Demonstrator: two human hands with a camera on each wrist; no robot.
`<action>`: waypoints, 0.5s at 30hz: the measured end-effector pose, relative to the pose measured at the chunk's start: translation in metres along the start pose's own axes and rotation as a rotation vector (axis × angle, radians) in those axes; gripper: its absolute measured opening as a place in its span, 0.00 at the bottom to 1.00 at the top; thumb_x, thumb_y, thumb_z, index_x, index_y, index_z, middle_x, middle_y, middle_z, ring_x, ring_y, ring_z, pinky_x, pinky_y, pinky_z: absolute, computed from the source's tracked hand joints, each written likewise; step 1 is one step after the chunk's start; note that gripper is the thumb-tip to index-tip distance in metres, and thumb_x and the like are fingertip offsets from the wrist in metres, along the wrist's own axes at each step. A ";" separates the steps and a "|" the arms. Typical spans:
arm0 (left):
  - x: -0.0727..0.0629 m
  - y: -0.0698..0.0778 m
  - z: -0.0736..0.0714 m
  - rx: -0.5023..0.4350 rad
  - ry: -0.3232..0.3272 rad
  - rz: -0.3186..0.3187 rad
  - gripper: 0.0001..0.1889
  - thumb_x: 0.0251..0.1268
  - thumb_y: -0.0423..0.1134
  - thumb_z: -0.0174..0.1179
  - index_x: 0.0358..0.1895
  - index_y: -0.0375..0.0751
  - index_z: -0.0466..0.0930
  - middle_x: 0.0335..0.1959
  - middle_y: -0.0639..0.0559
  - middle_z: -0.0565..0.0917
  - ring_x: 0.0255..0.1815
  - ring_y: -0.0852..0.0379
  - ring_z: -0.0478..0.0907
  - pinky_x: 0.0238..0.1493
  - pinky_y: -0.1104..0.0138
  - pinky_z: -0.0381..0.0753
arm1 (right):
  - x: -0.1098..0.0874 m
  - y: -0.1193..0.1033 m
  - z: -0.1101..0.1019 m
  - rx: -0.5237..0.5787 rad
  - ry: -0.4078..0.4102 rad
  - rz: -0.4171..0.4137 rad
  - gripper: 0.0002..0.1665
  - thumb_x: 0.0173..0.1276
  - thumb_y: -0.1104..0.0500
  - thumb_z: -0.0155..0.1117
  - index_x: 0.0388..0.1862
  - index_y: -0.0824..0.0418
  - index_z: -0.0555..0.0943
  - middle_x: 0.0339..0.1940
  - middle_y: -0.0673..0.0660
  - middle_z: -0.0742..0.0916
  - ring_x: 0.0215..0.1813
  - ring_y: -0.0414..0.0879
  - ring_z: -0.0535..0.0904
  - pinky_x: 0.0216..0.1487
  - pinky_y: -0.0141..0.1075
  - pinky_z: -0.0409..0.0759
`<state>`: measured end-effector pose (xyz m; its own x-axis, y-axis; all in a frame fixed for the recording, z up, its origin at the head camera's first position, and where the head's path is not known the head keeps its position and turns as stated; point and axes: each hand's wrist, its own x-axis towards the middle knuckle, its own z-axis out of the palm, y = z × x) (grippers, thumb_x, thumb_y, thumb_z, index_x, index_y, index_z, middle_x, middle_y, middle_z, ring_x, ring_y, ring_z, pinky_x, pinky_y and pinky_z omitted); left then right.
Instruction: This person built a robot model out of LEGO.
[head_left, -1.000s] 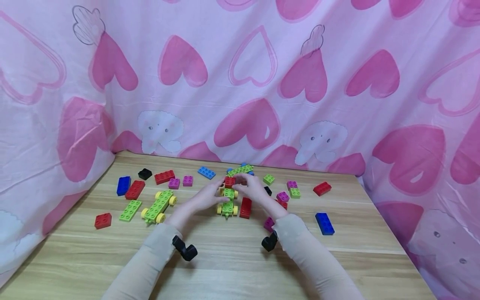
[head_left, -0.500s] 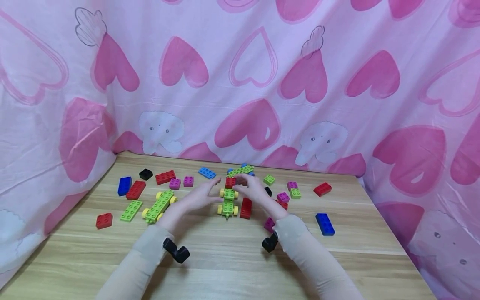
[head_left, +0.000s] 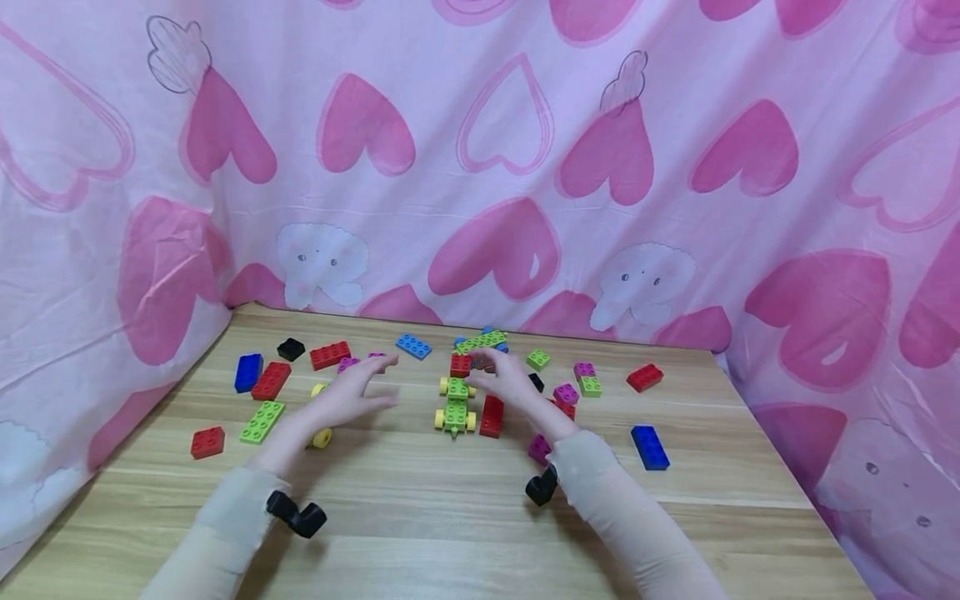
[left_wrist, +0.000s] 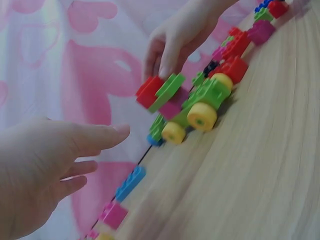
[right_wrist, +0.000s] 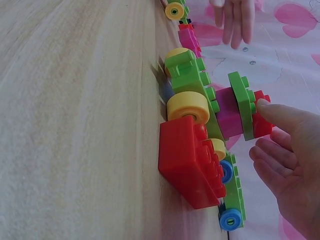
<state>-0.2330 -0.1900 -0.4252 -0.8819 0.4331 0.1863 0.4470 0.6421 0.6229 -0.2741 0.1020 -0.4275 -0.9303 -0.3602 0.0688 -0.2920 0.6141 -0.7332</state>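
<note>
In the middle of the table stands a green toy car base (head_left: 455,415) with yellow wheels. Its stack, plain in the right wrist view, has a magenta brick (right_wrist: 229,115), then a green plate (right_wrist: 242,106), with a red brick (right_wrist: 260,120) on top. My right hand (head_left: 510,382) pinches that red brick between thumb and fingers; part of the grip is hidden. My left hand (head_left: 341,404), fingers spread and holding nothing, hovers left of the stack. Beneath it, a second car base is mostly covered; a yellow wheel (head_left: 322,437) shows.
A long red brick (head_left: 492,416) lies close to the car's right side. Behind stands a green car base (head_left: 482,341) with blue wheels. Loose bricks lie on both sides, among them a green plate (head_left: 262,421) and a blue brick (head_left: 649,447). A pink heart-patterned curtain (head_left: 495,242) borders the table.
My left hand has drawn away from the stack to the left and now covers much of the left car base. My right hand stays at the red brick.
</note>
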 end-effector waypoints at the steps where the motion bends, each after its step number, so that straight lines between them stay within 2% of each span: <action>1: -0.003 -0.003 -0.002 -0.004 0.002 -0.002 0.35 0.62 0.38 0.67 0.70 0.32 0.64 0.67 0.35 0.72 0.66 0.36 0.70 0.65 0.42 0.69 | 0.000 0.000 0.000 0.004 -0.001 0.001 0.29 0.67 0.53 0.68 0.65 0.57 0.75 0.59 0.58 0.83 0.62 0.54 0.78 0.63 0.48 0.77; 8: -0.026 -0.023 -0.020 -0.049 -0.025 -0.099 0.40 0.61 0.40 0.68 0.74 0.34 0.58 0.71 0.32 0.65 0.70 0.31 0.64 0.65 0.36 0.66 | -0.002 0.000 0.001 0.008 -0.002 -0.008 0.30 0.67 0.53 0.67 0.67 0.58 0.73 0.60 0.58 0.82 0.62 0.55 0.77 0.63 0.48 0.77; 11: -0.034 -0.029 -0.030 -0.031 -0.036 -0.131 0.43 0.59 0.41 0.69 0.74 0.33 0.57 0.71 0.30 0.63 0.70 0.28 0.61 0.65 0.34 0.64 | -0.002 0.001 0.002 0.006 0.002 -0.014 0.31 0.67 0.53 0.68 0.67 0.59 0.73 0.61 0.58 0.82 0.62 0.55 0.78 0.64 0.48 0.77; 15: -0.042 -0.039 -0.040 0.022 -0.057 -0.137 0.46 0.55 0.43 0.72 0.73 0.31 0.57 0.71 0.27 0.62 0.70 0.26 0.59 0.64 0.32 0.62 | -0.003 0.003 0.003 0.021 0.010 -0.021 0.31 0.66 0.54 0.68 0.66 0.58 0.73 0.61 0.58 0.82 0.61 0.55 0.78 0.63 0.47 0.77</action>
<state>-0.2191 -0.2588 -0.4267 -0.9251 0.3755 0.0567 0.3268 0.7110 0.6227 -0.2716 0.1031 -0.4317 -0.9264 -0.3654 0.0912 -0.3068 0.5917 -0.7455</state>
